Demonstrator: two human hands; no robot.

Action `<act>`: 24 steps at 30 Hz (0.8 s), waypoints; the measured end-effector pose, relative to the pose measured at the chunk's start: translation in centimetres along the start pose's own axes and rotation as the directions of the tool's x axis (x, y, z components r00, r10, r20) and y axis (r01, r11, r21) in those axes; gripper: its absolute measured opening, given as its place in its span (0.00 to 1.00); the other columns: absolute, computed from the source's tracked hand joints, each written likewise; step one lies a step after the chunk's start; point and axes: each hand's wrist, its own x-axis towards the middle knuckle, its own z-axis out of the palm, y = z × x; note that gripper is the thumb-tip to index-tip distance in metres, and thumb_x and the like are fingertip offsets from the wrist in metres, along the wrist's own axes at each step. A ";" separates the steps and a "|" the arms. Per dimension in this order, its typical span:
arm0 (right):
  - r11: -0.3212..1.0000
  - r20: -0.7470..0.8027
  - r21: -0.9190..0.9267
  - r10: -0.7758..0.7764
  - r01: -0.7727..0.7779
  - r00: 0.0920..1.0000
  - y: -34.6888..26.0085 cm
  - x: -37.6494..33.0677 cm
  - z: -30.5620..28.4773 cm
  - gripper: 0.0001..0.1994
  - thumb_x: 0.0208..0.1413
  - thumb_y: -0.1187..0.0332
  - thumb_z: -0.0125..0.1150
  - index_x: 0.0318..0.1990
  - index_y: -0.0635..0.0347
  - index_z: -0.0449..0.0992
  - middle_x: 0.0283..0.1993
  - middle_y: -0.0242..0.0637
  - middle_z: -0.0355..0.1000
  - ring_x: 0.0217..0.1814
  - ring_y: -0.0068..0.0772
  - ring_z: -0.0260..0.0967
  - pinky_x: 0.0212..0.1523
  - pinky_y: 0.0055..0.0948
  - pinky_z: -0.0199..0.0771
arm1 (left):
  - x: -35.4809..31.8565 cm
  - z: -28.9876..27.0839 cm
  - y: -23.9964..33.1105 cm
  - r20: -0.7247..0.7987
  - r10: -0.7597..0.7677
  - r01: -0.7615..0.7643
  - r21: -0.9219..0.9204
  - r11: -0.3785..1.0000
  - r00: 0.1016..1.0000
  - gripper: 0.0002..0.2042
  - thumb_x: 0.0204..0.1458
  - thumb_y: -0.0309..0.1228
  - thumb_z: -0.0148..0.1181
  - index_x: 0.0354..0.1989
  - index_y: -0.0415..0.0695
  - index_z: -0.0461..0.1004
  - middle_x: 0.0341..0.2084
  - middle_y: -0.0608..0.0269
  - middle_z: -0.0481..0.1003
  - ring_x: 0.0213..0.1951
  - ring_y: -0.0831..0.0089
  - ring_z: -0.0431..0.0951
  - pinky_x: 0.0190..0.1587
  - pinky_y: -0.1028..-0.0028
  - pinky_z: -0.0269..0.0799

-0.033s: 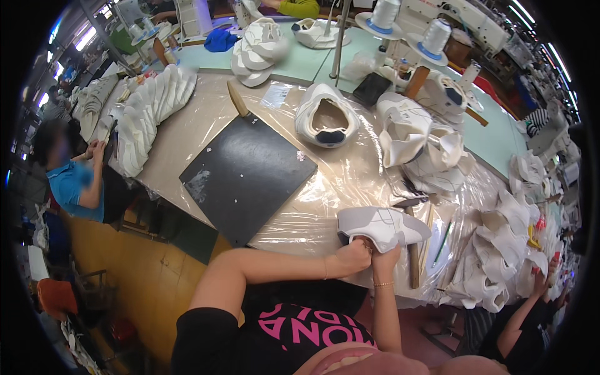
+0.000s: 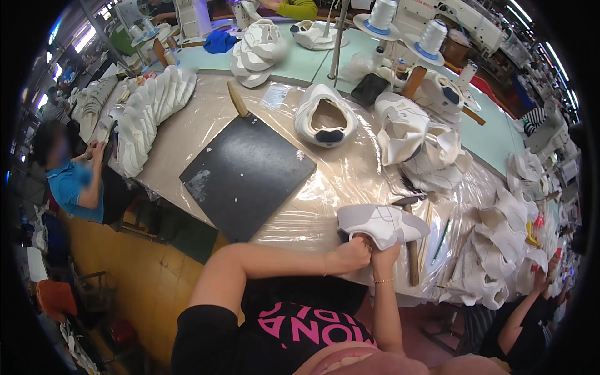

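I see my left hand (image 2: 352, 254) and right hand (image 2: 383, 255), each grip pinching the white shoe upper (image 2: 381, 224), just right of the black mat (image 2: 247, 175) on the tabletop (image 2: 187, 144).

Both bare forearms rise from the lower edge and meet in the middle. The left hand (image 2: 353, 253) is curled into a fist, knuckles up, touching the right hand (image 2: 384, 255) (a thin bracelet circles each wrist), whose fingers are also closed.
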 end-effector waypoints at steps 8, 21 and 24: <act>0.961 0.482 0.007 -0.246 0.277 0.841 -3.6 5.2 -4.8 0.17 0.46 0.75 0.63 0.47 0.64 0.77 0.46 0.53 0.75 0.50 0.58 0.70 0.51 0.45 0.69 | 0.5 -3.0 -3.4 -0.219 -0.110 0.103 -0.044 0.994 0.970 0.08 0.43 0.32 0.55 0.23 0.41 0.76 0.21 0.57 0.76 0.28 0.62 0.76 0.41 0.61 0.70; 0.861 0.542 0.505 -0.371 0.061 0.754 -9.0 1.6 -0.2 0.15 0.46 0.68 0.72 0.43 0.60 0.81 0.44 0.34 0.74 0.41 0.26 0.73 0.41 0.25 0.73 | -10.4 -12.4 -7.6 0.435 -0.439 0.608 -0.672 0.423 0.787 0.10 0.54 0.32 0.57 0.35 0.36 0.73 0.26 0.45 0.76 0.33 0.46 0.77 0.40 0.60 0.72; 0.843 0.549 0.538 -0.359 0.009 0.755 -8.8 1.3 0.2 0.13 0.46 0.66 0.72 0.40 0.60 0.83 0.39 0.34 0.75 0.35 0.27 0.73 0.37 0.25 0.73 | -10.5 -12.3 -8.0 0.471 -0.405 0.616 -0.668 0.417 0.784 0.13 0.55 0.33 0.58 0.41 0.34 0.72 0.30 0.44 0.77 0.33 0.50 0.78 0.37 0.64 0.72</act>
